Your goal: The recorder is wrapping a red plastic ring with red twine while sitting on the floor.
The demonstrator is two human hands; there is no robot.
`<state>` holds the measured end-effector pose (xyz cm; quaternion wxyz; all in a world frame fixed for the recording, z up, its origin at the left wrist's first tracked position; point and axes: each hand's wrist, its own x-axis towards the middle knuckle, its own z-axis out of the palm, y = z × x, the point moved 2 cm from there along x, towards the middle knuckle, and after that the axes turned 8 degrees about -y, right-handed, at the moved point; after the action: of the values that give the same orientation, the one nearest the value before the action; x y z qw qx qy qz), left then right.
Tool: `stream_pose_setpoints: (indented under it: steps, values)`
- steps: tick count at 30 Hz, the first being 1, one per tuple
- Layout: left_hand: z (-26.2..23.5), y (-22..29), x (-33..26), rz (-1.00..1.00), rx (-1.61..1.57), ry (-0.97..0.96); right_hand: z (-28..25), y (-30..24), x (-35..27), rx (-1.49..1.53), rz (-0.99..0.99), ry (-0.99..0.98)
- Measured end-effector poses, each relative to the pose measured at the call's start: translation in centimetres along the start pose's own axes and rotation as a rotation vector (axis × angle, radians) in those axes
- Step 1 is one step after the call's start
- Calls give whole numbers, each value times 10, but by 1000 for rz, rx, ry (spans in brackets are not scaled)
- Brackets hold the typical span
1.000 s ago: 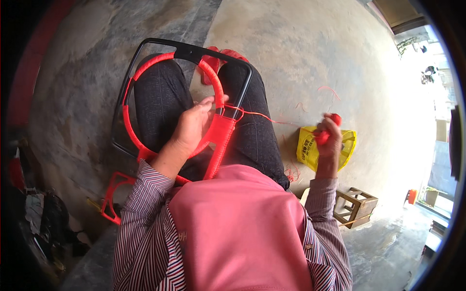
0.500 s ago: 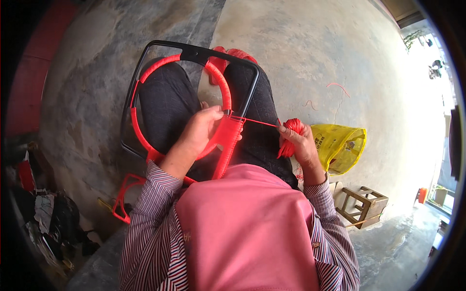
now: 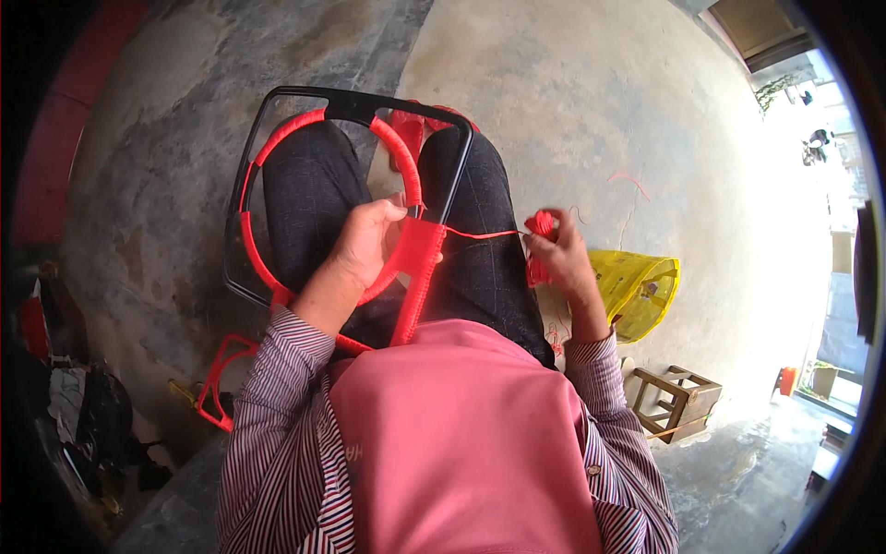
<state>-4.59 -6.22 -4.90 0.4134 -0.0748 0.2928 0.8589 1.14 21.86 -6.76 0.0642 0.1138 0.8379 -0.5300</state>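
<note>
A black frame (image 3: 346, 104) with a round inner ring lies across my thighs, and red cord wrapping (image 3: 400, 152) covers much of that ring. My left hand (image 3: 365, 242) grips the frame where ring and side bar meet, beside a solid red wrapped section (image 3: 421, 247). Some fingers are hidden behind it. Off to the right, my right hand (image 3: 563, 260) is closed around a bundle of red cord (image 3: 540, 224). A slightly sagging red strand (image 3: 484, 235) runs from the frame's right side to this bundle.
A yellow bag (image 3: 637, 282) lies on the floor beyond my right forearm, with a small wooden stool (image 3: 678, 403) nearer. Thin red cord scraps (image 3: 630, 183) lie farther off. At left are another red frame (image 3: 214, 383) and a dark heap (image 3: 103, 406).
The strand between my hands has gone from taut to slightly slack. My right hand has turned and risen a little with the bundle. The frame and left hand appear shifted slightly left.
</note>
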Motion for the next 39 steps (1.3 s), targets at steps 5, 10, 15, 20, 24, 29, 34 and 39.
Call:
stream_pose_setpoints:
  steps: [5,10,15,20,24,29,34,39]
  values:
    - [-8,-5,-2,186,77,115,16,-101,15,-218,-308,-140]
    - [13,-7,-6,512,568,183,75,-125,25,-534,-916,-80]
    - [-14,-8,-1,436,382,257,52,-69,32,-366,-487,144]
    - [-10,-12,-2,120,227,215,78,-71,18,-493,-629,-139]
    - [-3,-12,-4,43,249,150,70,-71,14,-328,-596,-122]
    - [-16,-12,2,54,116,105,16,-44,3,686,-366,-274]
    - [-5,-9,1,128,76,164,-51,-36,-31,1479,-485,-482]
    - [-13,-11,-2,98,78,27,-58,-29,-19,1272,-281,-135]
